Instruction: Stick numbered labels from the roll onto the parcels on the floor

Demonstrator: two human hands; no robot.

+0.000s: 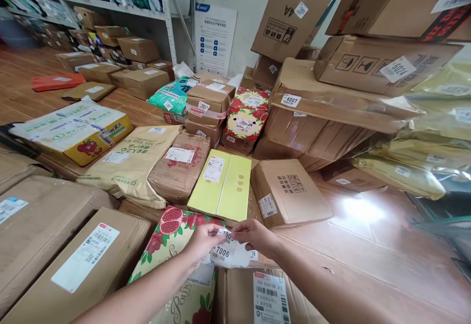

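Observation:
Both hands meet at the lower middle of the head view, over the parcels. My left hand (204, 243) pinches the left side of a strip of white number labels (226, 256), one printed 7006. Fingers of my right hand (256, 236) are closed on the strip's upper right, where a label partly hidden by the fingertips shows. Beneath the left forearm lies a pomegranate-print box (158, 250). A brown carton (239, 297) with a shipping label sits below the hands. Just beyond them stands a yellow-green box (234, 186), with a brown carton (294, 191) to its right.
Parcels crowd the wooden floor. Large cartons (47, 216) lie at left, beside a tan mailing bag (132, 159). Stacked boxes (312, 118) rise at right, near yellow bags (412, 167). A white shelf rack (167, 24) stands behind, and a poster (215, 39) hangs on the wall.

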